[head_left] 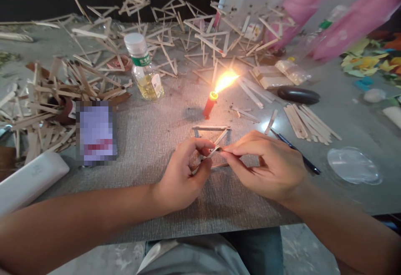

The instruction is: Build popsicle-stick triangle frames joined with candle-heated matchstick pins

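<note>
My left hand [188, 175] pinches a popsicle stick [221, 136] that belongs to a small frame of joined sticks [210, 128] on the table. The fingertips of my right hand [266, 164] are closed at a dark-ended piece by that stick; my fingers hide most of it, and its kind is unclear. Just beyond the frame a short red candle [210, 106] stands upright, its flame leaning to the right.
Several loose sticks [300, 122] and a black pen [294, 152] lie on the right, near a clear plastic lid [354, 164]. A bottle of yellow liquid [147, 81], a phone [96, 131] and piled sticks [50, 108] stand left. Stick frames [206, 41] spread across the back.
</note>
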A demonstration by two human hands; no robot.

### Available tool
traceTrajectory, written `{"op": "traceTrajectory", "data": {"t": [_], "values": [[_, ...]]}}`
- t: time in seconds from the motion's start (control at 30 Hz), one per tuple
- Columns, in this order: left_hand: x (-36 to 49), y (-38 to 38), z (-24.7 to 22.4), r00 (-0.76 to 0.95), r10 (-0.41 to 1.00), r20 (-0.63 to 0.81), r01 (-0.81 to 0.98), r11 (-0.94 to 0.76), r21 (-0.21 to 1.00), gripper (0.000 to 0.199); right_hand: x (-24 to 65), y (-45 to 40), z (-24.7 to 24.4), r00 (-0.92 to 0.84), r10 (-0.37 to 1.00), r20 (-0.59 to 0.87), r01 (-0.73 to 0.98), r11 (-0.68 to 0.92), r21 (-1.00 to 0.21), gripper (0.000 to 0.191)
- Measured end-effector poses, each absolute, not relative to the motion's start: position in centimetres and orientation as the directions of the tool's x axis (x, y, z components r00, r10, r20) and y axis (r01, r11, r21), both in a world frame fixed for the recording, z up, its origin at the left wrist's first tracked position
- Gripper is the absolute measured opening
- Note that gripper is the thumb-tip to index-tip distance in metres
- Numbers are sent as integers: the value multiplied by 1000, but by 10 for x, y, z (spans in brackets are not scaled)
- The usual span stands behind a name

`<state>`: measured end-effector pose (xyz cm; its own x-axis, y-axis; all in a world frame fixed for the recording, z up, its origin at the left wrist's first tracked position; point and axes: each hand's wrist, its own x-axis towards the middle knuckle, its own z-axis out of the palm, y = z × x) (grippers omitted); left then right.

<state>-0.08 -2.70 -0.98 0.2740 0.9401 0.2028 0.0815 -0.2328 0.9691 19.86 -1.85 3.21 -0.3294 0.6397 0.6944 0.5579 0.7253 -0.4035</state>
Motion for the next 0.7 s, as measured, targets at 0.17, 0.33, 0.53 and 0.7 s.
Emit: {"op": "traceTrajectory", "data": {"t": [0.17, 0.33, 0.53, 0.7], "values": [[-1, -26, -10, 283, 934, 219, 71, -248, 966, 24, 199, -16, 32, -356, 637, 683, 551, 734, -397, 24], [0, -25, -10, 275, 937, 216, 84, -247, 965, 24, 201, -13, 35, -412, 599, 687, 560, 761, -327, 15], [1, -26, -8, 252, 946, 204, 69, -227, 971, 24, 207, -10, 37, -546, 474, 691, 505, 844, -181, 13], [0, -26, -8, 252, 947, 197, 93, -227, 970, 27, 210, -10, 36, -583, 457, 672, 503, 852, -144, 18]]}}
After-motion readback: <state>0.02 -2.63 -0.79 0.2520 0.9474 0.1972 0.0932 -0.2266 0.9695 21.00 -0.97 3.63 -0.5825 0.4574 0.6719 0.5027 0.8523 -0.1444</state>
